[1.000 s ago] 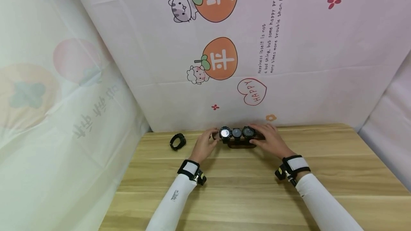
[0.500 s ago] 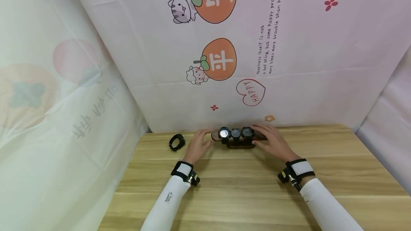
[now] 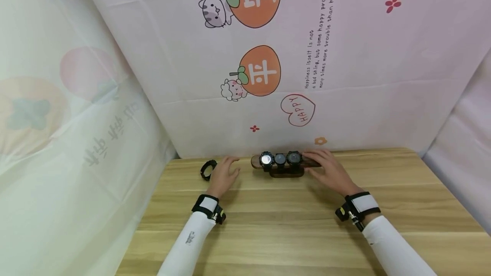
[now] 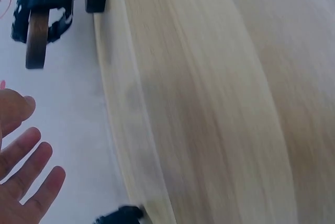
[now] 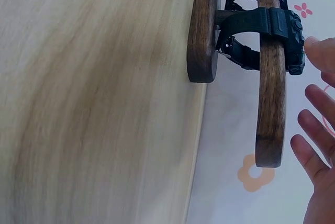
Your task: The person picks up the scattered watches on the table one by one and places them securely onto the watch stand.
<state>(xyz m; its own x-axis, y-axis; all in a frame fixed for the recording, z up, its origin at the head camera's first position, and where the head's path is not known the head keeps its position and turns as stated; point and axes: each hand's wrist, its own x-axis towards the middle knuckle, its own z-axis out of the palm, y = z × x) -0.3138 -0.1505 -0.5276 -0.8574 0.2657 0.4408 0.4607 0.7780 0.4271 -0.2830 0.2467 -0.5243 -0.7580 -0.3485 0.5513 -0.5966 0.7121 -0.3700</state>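
Observation:
A dark wooden watch stand (image 3: 287,173) stands at the table's back edge. Three black watches sit side by side on its bar: a left watch (image 3: 266,159) with a bright face, a smaller middle watch (image 3: 280,159) and a right watch (image 3: 294,158). My right hand (image 3: 329,172) is at the bar's right end, its thumb right by the right watch's case (image 5: 296,43) in the right wrist view. My left hand (image 3: 223,177), fingers spread and holding nothing, is left of the stand. Just beyond it a loose black watch (image 3: 207,170) lies on the table, partly covered by the hand.
The wooden table (image 3: 268,233) ends at a white printed cloth (image 3: 215,131) hanging right behind the stand. Another cloth (image 3: 126,182) hangs along the left side. A strapped camera sits on each wrist.
My left hand has left the stand's left end and moved left to the loose watch. My right hand has drawn back slightly to the right. The watches on the stand stay put.

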